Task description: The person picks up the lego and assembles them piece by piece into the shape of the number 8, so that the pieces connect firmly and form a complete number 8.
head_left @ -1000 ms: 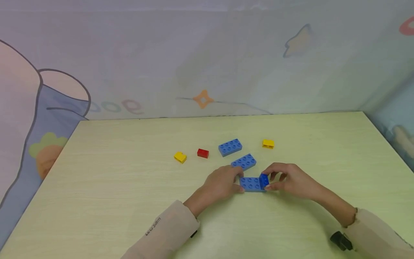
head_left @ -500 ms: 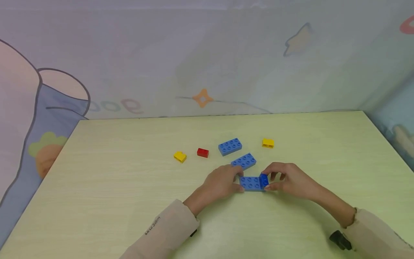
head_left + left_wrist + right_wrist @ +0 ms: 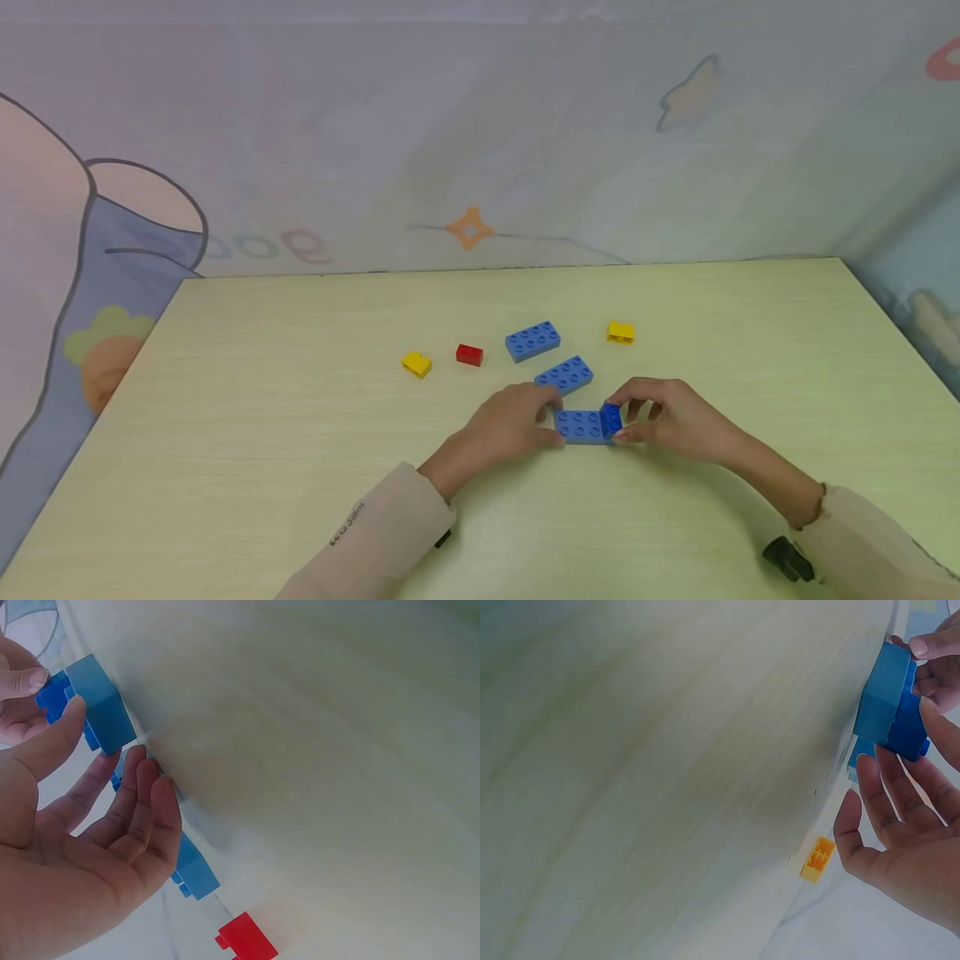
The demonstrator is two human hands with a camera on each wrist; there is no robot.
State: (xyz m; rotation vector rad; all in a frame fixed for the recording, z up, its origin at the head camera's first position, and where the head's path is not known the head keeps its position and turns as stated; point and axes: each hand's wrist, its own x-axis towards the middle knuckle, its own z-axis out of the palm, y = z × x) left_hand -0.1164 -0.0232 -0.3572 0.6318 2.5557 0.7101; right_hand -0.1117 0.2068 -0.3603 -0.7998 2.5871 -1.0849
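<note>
In the head view, a light blue eight-stud toy brick [image 3: 579, 426] lies near the middle of the table, studs up. My left hand [image 3: 510, 423] grips its left end between thumb and fingers. On its right end sits a small dark blue brick [image 3: 612, 420], which my right hand [image 3: 675, 417] pinches from front and back. The right wrist view has the dark blue brick [image 3: 907, 727] flush against the studded face of the light blue brick [image 3: 881, 694]. Just behind my left fingertips, a second light blue brick [image 3: 566, 375] is partly covered by them.
Farther back lies a third light blue brick [image 3: 532, 342]. A red brick [image 3: 469, 355] and a yellow brick [image 3: 416, 364] are left of it, another yellow brick [image 3: 620, 333] to its right. A printed cloth [image 3: 360, 150] hangs behind the table's [image 3: 262, 400] far edge.
</note>
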